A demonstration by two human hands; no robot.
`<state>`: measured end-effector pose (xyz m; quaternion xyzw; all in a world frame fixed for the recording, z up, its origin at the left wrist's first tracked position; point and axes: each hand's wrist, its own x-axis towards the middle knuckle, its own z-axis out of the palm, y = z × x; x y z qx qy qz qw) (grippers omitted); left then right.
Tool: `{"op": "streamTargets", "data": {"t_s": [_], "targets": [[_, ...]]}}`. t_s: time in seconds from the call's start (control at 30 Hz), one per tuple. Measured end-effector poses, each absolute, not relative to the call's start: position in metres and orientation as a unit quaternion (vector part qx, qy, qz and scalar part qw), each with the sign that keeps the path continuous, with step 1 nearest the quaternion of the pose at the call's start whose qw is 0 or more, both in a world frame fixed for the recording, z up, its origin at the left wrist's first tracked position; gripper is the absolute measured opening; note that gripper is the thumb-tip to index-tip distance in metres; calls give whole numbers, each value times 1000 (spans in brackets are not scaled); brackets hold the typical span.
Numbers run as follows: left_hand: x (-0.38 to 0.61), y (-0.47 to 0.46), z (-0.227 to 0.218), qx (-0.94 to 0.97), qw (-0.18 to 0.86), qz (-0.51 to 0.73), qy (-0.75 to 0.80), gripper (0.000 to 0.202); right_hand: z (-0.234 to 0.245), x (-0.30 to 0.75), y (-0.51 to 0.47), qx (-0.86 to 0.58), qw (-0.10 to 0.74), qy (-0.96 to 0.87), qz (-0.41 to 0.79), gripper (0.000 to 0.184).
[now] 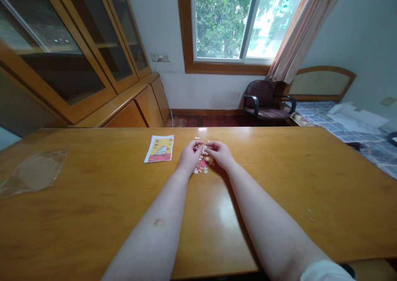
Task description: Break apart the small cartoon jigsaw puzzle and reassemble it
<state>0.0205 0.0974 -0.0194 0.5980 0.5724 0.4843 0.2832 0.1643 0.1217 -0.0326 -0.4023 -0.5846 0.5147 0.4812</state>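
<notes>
A small pile of jigsaw puzzle pieces point(202, 164) lies on the wooden table, some pale side up, others pink or orange. At the pile's left, my left hand point(190, 156) has its fingers curled closed on puzzle pieces. Facing it, my right hand point(221, 153) closes thumb and fingertips on puzzle pieces at the pile's upper right. The fingertips of both hands nearly meet, and they partly hide the pieces between them. Left of the hands lies a picture card point(160, 148) with a white animal on a yellow and pink ground.
The wooden table point(124, 215) spans the foreground. A clear plastic bag point(35, 169) lies at its left. Beyond stand a glass-door cabinet point(93, 33), a brown armchair point(262, 99) and a bed point(325, 111) with a checked cover. A window point(229, 22) is in the back wall.
</notes>
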Motion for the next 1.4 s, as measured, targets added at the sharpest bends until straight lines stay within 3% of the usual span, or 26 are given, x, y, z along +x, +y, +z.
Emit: {"op": "streamTargets", "data": {"t_s": [0.27,0.43,0.57,0.63,0.8,0.9,1.07,1.4], "targets": [[23,95,-16,611,272,448,593,19,-33,168,126,-470,486,-583,451,25],[17,96,-20,636,204,388,635,19,-32,171,125,-539,403,-661,332,16],[13,96,-21,641,153,362,659,22,-26,172,119,-497,363,-748,247,9],[12,97,-19,619,142,378,674,22,-23,171,116,-437,323,-801,253,5],[8,98,-13,537,176,442,696,22,-22,171,113,-335,262,-871,246,15],[7,98,-13,523,171,475,687,21,-23,171,112,-328,256,-880,229,13],[6,97,-13,521,159,511,665,21,-21,170,110,-338,243,-887,199,25],[6,96,-11,498,170,531,663,21,-16,167,108,-363,235,-854,289,10]]}}
